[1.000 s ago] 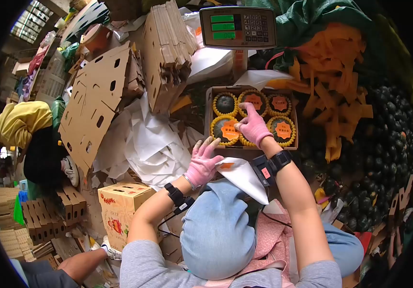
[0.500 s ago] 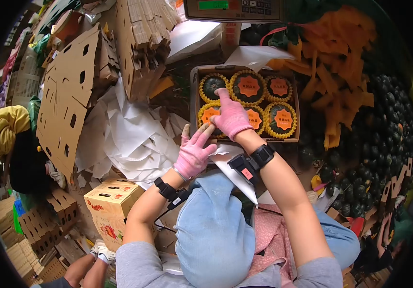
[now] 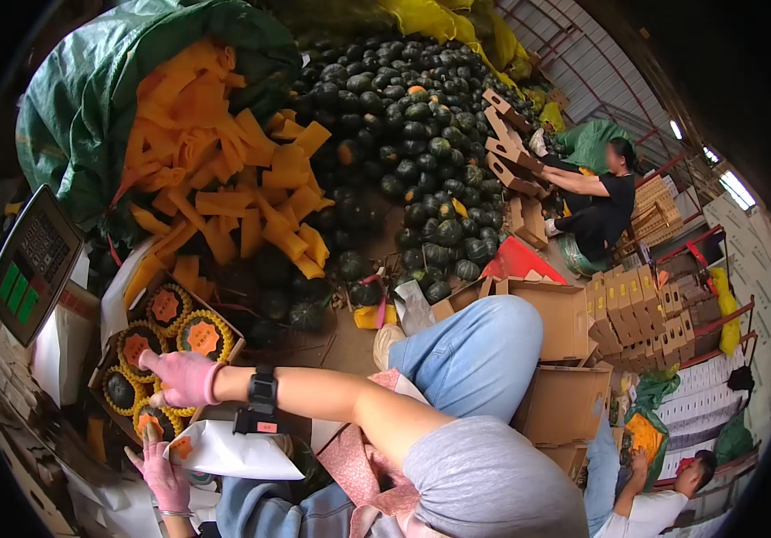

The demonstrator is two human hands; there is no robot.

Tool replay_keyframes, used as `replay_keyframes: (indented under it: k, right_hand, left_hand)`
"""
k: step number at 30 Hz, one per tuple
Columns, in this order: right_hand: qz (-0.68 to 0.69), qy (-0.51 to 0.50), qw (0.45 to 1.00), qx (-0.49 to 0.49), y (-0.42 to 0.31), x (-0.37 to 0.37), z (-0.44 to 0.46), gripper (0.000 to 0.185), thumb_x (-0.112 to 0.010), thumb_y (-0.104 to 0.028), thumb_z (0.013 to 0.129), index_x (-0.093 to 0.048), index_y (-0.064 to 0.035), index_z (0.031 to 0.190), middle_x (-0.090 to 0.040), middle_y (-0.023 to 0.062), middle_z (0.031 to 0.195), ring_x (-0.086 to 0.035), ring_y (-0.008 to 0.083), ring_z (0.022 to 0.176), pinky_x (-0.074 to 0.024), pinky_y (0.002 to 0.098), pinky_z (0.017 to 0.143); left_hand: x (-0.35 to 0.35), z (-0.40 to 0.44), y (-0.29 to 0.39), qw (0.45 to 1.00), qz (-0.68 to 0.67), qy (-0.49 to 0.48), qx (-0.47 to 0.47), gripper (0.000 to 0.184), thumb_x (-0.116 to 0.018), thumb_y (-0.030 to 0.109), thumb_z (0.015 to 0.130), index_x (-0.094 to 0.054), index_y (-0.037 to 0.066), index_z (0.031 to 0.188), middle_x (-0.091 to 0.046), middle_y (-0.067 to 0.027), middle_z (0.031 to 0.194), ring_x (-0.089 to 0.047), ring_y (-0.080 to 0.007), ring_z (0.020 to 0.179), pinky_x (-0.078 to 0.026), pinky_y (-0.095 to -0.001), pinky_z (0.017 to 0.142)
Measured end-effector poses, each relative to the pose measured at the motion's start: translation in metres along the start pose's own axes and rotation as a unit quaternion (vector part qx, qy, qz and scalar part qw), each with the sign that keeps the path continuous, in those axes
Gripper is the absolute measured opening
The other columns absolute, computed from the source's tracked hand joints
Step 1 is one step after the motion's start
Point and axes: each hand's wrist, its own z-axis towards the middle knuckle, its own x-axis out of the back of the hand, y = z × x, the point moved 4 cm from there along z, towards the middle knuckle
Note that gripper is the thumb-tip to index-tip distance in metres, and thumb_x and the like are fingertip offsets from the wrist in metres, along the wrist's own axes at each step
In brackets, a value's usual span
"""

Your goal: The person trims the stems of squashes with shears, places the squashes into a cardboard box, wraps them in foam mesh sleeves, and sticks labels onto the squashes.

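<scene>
A cardboard box on the left holds several dark green pumpkins, each in a yellow foam net, most with an orange star-shaped label. My right hand, in a pink glove, reaches over the box with fingers stretched out onto the pumpkins. One pumpkin shows no label on top. Below, beside the box's near edge, my pink-gloved left hand has its fingers spread, the tips near a labelled pumpkin. Next to it lies a white sheet with an orange label on its end.
A digital scale stands at far left. Orange foam strips spill from a green sack. A big heap of pumpkins covers the floor ahead. Open cartons lie right of my knee. Two other people work at the right.
The view has swung right, so the box now appears at the left and the pumpkin heap in the middle. My right hand has shifted over the box from the unlabelled pumpkin towards labelled ones.
</scene>
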Motion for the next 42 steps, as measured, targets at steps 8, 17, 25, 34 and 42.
replay_keyframes:
  k: [8,17,25,34,42]
  right_hand:
    - [-0.031,0.133,0.99,-0.019,0.047,0.075,-0.101,0.035,-0.068,-0.029,0.08,-0.054,-0.0059,0.102,-0.061,0.0154,0.085,-0.062,0.0341,0.081,-0.0496,0.0414,0.073]
    - [-0.185,0.165,0.944,0.217,-0.05,0.05,-0.081,0.04,-0.07,-0.025,0.071,-0.061,-0.0097,0.106,-0.06,0.0073,0.099,-0.056,0.0267,0.096,-0.0387,0.0415,0.089]
    - [-0.172,0.159,0.924,0.301,-0.062,0.015,-0.071,0.024,-0.065,-0.012,0.072,-0.067,-0.0126,0.096,-0.062,0.0056,0.099,-0.059,0.0257,0.095,-0.0417,0.0414,0.088]
    - [0.28,-0.08,0.95,0.116,-0.04,0.007,0.048,0.025,-0.065,-0.002,0.08,-0.062,-0.005,0.104,-0.064,0.0108,0.095,-0.062,0.022,0.088,-0.0478,0.0317,0.08]
    - [-0.094,-0.135,0.986,-0.027,-0.01,-0.063,0.147,0.03,-0.061,-0.004,0.082,-0.047,-0.0025,0.108,-0.062,0.0133,0.088,-0.059,0.0263,0.083,-0.0472,0.0346,0.079]
  left_hand:
    - [0.042,0.038,0.032,0.996,-0.059,-0.073,-0.002,0.025,-0.055,0.018,0.087,-0.062,0.004,0.106,-0.052,-0.0173,0.132,-0.046,-0.0338,0.124,-0.017,-0.0569,0.108]
    - [0.073,0.044,0.083,0.88,-0.473,-0.002,-0.038,0.017,-0.054,0.01,0.094,-0.062,-0.001,0.104,-0.056,0.0037,0.078,-0.047,-0.0055,0.075,-0.041,-0.0234,0.066]
    - [0.059,0.011,0.069,0.722,-0.675,-0.07,0.135,0.037,-0.046,0.035,0.098,-0.061,0.003,0.111,-0.062,-0.0011,0.094,-0.055,-0.008,0.083,-0.046,-0.0261,0.075]
    - [0.051,-0.102,-0.105,0.71,-0.55,0.25,0.361,0.031,-0.053,0.027,0.097,-0.061,0.0,0.111,-0.062,0.0002,0.091,-0.054,-0.0075,0.082,-0.045,-0.0217,0.074]
    - [0.065,-0.107,-0.153,0.863,0.199,0.202,0.419,0.05,-0.065,0.027,0.083,-0.05,0.014,0.129,-0.056,-0.0137,0.121,-0.052,-0.0313,0.113,-0.044,-0.0411,0.093]
